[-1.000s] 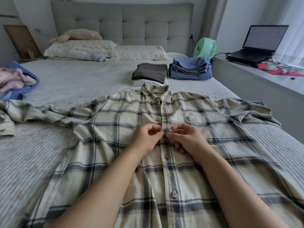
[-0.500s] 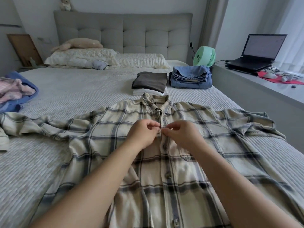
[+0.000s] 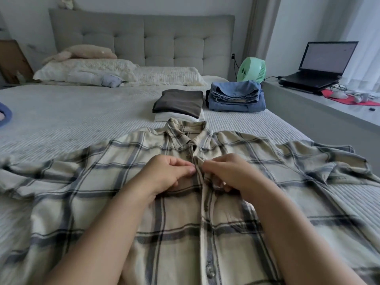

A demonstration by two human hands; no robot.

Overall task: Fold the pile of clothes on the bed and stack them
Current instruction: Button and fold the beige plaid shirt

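Two hands higher up plaid shirt [image 3: 205, 233] placket than before: left hand [image 3: 166, 173] and right hand [image 3: 230, 173] fingers pinch fabric below collar; we judge buttoning nearly done, folding next.

A bed [image 3: 86, 118] with a grey ribbed cover carries a plaid shirt [image 3: 115, 192] spread flat at the near end. Beyond its collar lies a dark folded garment [image 3: 180, 102] on a white one [image 3: 162, 118], with folded jeans [image 3: 235, 97] just right. Pillows [image 3: 127, 75] lie far, against the headboard.

shirt [image 3: 185, 212] spread on bed [image 3: 72, 120]; folded stacks [image 3: 205, 101] behind it.
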